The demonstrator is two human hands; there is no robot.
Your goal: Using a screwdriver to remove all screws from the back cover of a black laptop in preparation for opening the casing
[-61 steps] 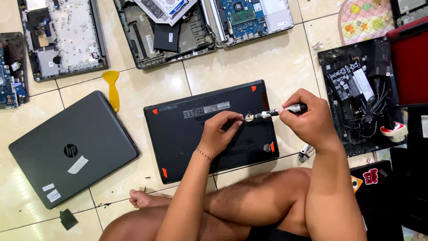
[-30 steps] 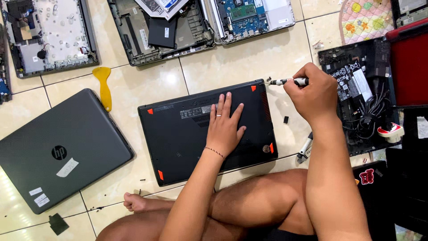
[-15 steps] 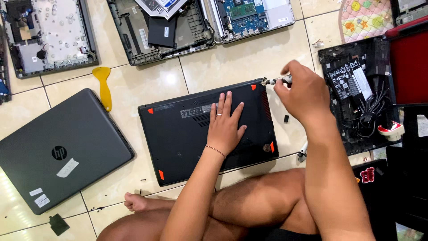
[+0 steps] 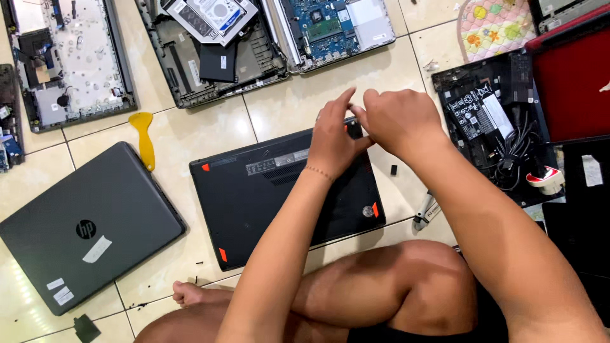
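A black laptop (image 4: 273,190) with orange corner marks lies bottom-up on the tiled floor in front of my crossed legs. My left hand (image 4: 330,143) rests on its far right corner, index finger and thumb spread around that corner. My right hand (image 4: 397,121) is curled shut just beside it, fingertips touching the left fingers over the corner. The screwdriver it held a moment ago is now hidden inside the fist.
A closed grey laptop (image 4: 82,222) lies at the left, a yellow pry tool (image 4: 145,136) beside it. Several opened laptop shells (image 4: 70,70) line the far edge. A black base with cables (image 4: 489,121) and a red lid (image 4: 572,82) sit at the right. A small metal tool (image 4: 426,213) lies near my knee.
My left hand slid from the laptop's middle up to the far right corner. My right hand came in to meet it there, and the screwdriver tip went out of sight.
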